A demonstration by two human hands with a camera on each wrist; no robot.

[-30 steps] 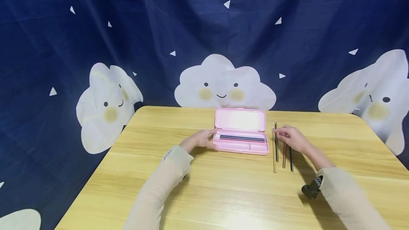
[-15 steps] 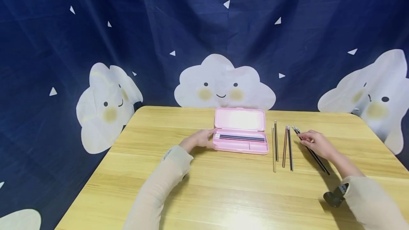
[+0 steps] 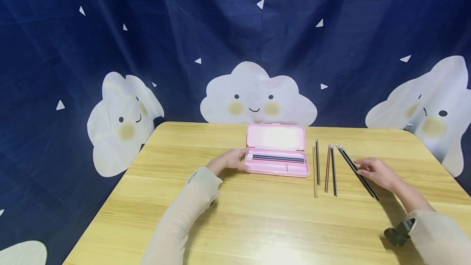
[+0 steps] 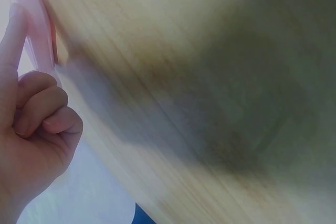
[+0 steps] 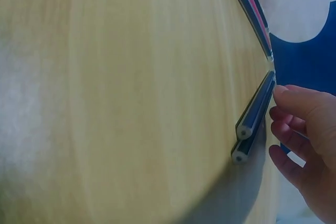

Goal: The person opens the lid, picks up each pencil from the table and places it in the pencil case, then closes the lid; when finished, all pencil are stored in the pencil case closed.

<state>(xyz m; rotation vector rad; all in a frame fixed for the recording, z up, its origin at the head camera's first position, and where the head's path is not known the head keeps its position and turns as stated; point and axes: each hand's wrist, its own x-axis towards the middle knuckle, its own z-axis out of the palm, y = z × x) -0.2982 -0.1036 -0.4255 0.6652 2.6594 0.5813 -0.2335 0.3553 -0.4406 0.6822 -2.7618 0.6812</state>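
Pencil pair [image 3: 362, 181] slants toward worktop [image 3: 265, 212] right edge; right fingers [image 5: 289, 132] apart, just beside it, contact unclear. Suggest mid-length pinch; left fingers [image 4: 42, 103] clamp pink case [image 3: 299, 169].

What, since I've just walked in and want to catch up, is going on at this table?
Someone is working at a wooden table. Their left hand holds the left end of an open pink pencil case, which has pencils in its back compartment. Their right hand is at a slanted pair of pencils, though whether the fingers touch them is unclear. Two more pairs of pencils lie between that pair and the case.
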